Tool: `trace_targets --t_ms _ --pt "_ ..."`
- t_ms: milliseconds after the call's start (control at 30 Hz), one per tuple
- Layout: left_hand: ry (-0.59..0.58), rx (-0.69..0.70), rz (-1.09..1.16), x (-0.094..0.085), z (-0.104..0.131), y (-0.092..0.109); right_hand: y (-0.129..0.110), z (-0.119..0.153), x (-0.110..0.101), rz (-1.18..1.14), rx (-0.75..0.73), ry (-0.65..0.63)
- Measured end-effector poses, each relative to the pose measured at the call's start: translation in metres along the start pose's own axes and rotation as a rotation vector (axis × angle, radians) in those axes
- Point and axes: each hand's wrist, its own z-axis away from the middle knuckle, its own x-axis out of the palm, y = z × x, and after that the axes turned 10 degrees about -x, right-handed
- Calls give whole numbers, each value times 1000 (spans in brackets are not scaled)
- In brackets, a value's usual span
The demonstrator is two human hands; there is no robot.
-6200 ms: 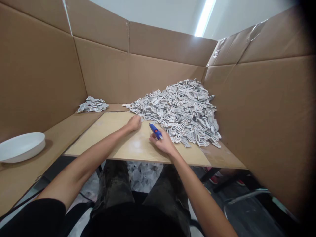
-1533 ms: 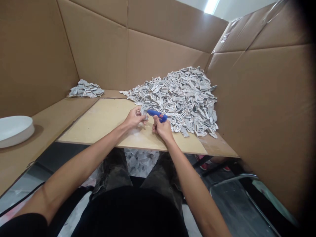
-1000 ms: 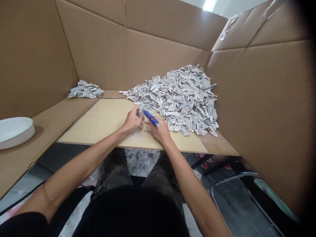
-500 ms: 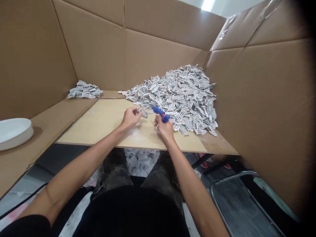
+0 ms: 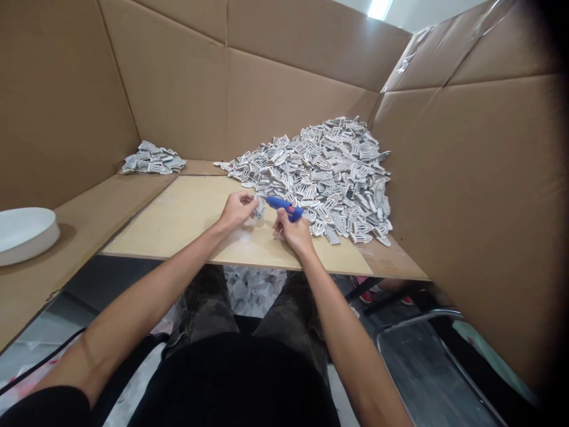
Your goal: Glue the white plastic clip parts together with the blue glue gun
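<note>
A small grey-white arch-shaped piece [image 5: 259, 209] is pinched between the thumb and fingers of my left hand [image 5: 239, 209], just above the pale board [image 5: 186, 222]. My right hand [image 5: 293, 230] is closed round a blue gun-shaped tool [image 5: 284, 207] with a red-orange part, much like a small glue gun. Its narrow front end points left and sits close to the piece. Whether the two touch, I cannot tell. Behind and to the right of my hands rises a big pile of similar grey-white pieces [image 5: 329, 166], many with slots.
A smaller heap of the pieces [image 5: 153, 159] lies at the back left. A white round bowl [image 5: 29, 237] stands on the left cardboard. Cardboard walls [image 5: 302, 65] enclose the table. A metal-framed chair [image 5: 427, 356] is at the lower right, with red shoes [image 5: 367, 296] beyond.
The blue tool has shifted left, nearer the piece. My left hand has turned the piece so it hangs more upright. The camera view has moved slightly.
</note>
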Motion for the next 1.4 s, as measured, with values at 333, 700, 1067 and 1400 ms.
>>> trace_targets --t_ms 333,700,1067,1400 --pt "-7 13 20 2 0 0 1 -1 0 60 -4 -16" --pt "-7 45 10 0 2 -1 -1 0 1 67 28 -6" --pt "-5 46 -37 0 3 -1 0 1 2 60 49 7" --pt "17 97 -86 -3 3 -7 8 2 1 280 -153 -25"
